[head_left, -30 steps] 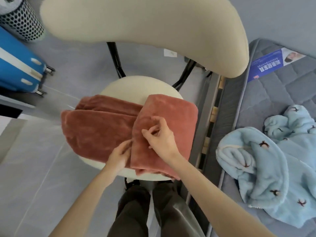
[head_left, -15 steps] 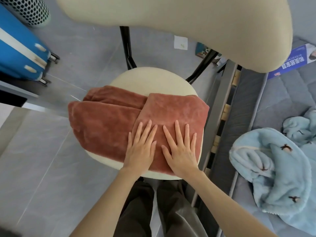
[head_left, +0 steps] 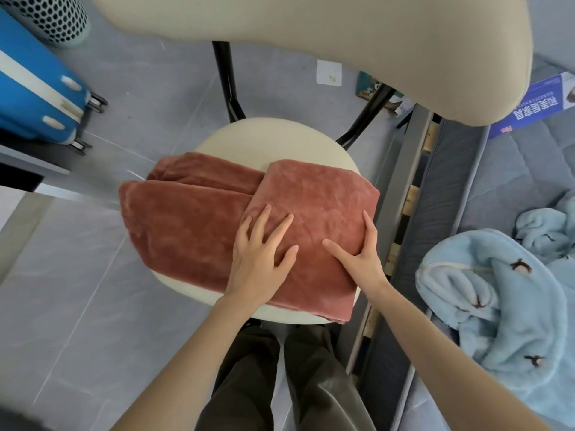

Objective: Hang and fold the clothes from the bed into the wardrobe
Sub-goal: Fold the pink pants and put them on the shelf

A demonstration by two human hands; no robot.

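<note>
Head view shows the cloth (head_left: pixel 193 225) lying sideways on the chair (head_left: pixel 280 135), left hand (head_left: pixel 259 262) spread flat on it, right hand (head_left: pixel 362 259) spread at its right edge (some fingers hidden), its unfolded end nearer the left hand.
</note>
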